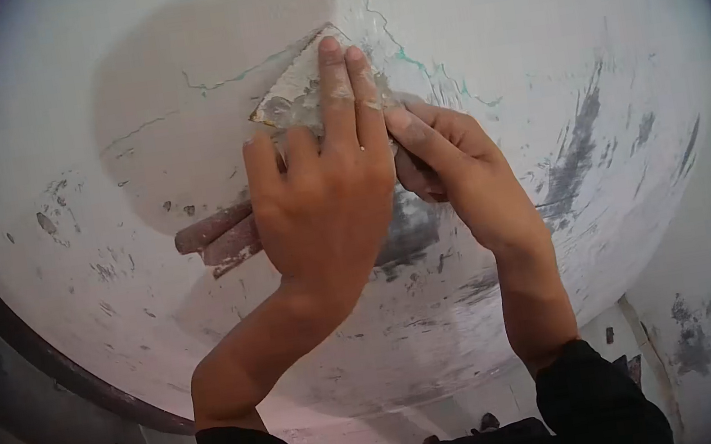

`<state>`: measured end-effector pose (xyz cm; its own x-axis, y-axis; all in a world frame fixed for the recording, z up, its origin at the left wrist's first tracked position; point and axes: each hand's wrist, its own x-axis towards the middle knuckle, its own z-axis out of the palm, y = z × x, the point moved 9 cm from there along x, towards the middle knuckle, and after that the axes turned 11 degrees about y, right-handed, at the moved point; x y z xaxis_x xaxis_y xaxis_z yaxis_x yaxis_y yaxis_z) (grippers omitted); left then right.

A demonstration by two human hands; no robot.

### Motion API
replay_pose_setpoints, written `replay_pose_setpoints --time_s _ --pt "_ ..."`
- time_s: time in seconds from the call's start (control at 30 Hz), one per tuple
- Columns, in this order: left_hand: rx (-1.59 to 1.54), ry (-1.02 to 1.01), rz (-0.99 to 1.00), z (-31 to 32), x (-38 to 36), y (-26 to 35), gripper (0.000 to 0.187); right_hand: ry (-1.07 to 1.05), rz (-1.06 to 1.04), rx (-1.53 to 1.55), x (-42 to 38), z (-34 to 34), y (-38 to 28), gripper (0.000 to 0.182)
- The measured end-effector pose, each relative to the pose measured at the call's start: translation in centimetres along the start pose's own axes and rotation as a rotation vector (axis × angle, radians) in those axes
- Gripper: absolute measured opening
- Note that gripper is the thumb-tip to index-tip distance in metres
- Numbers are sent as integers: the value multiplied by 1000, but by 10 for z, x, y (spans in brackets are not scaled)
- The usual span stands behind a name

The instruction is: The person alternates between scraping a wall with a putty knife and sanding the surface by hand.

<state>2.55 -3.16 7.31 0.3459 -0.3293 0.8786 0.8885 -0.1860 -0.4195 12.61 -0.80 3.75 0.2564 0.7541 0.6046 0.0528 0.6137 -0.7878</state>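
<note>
A putty knife [290, 90] has its broad blade, smeared with pale putty, flat against the white surface. Two outstretched fingers of my left hand [323, 186] press on the blade, while its other fingers are bent. Two worn reddish-brown handles [226, 236] stick out from under the left side of that palm; what they join is hidden. My right hand [459, 148] is closed at the lower right of the blade, its thumb beside the left fingers. A dark part, perhaps the knife's handle, shows below that thumb, partly covered.
The white surface [548, 40] carries greenish cracks, chips and dark grey smears. A dark edge [48, 361] curves along the lower left. Scuffed, cracked plaster [694, 338] shows at the lower right. Shadows of my arms and head fall across the surface.
</note>
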Motion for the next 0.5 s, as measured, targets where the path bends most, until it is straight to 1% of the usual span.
replay_pose_setpoints --time_s 0.07,0.13,0.17,0.2,0.27,0.33,0.37,0.43,0.5 --pt "64 -31 18 0 -2 4 37 23 -17 -48 -9 -2 1 36" --pt "40 -41 5 -2 -2 6 37 145 -78 1 -16 -8 -10 34" --pt "40 -39 7 -1 -2 7 37 165 -108 22 -16 -9 -12 32" --pt "46 -36 8 0 -2 9 37 168 -107 22 -14 -10 -10 32" --pt "48 -32 7 2 -2 10 36 147 -173 -42 -8 -9 -13 32" --pt "56 -7 6 3 -1 10 35 136 -151 -72 -5 -11 -12 32" --pt "55 -4 3 3 -2 10 35 127 -140 -61 -3 -10 -8 32" --pt "138 -11 71 5 -4 14 35 118 -131 -51 1 -9 -3 33" --pt "134 30 66 10 -3 13 35 85 -77 59 8 -7 1 32"
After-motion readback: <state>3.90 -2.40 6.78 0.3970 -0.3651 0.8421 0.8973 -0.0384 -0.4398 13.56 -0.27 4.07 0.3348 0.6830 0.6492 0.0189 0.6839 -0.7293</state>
